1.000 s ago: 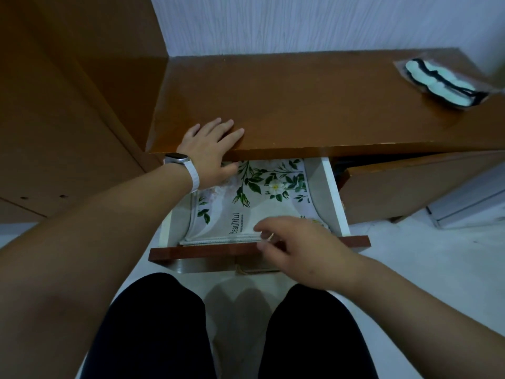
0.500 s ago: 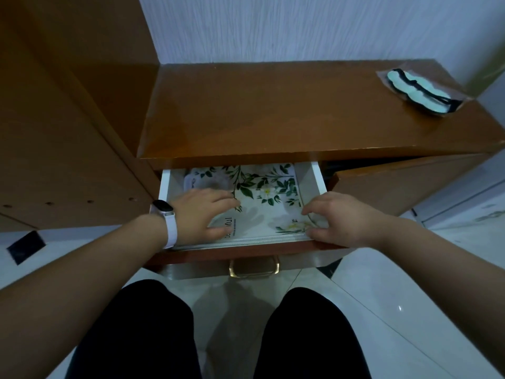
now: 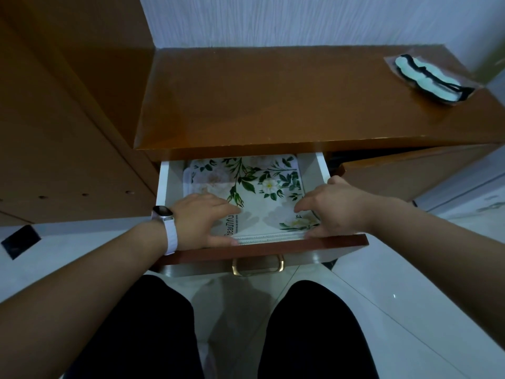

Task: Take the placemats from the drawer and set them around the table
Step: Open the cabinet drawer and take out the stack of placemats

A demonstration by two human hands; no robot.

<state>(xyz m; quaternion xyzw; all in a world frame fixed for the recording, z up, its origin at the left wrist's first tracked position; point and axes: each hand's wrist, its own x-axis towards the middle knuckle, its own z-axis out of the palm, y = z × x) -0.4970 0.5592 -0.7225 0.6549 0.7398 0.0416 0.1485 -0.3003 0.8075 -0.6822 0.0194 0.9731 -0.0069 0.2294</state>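
Head view: left hand (image 3: 199, 220) and right hand (image 3: 334, 209) pinch placemats (image 3: 266, 206) reading "BeauTifu".

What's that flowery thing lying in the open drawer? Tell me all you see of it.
The placemats are a flat stack, white with green leaves, pale flowers and some black lettering. Their corners are rounded, and they look like plastic. They lie in the white drawer. The left hand and right hand pinch the near corners, fingers on top and thumbs at the front edge.

One head-worn camera looks steeply down, close over the open drawer (image 3: 314, 243); legs (image 3: 314, 329) at six o'clock; cabinet top (image 3: 273, 97) at twelve.
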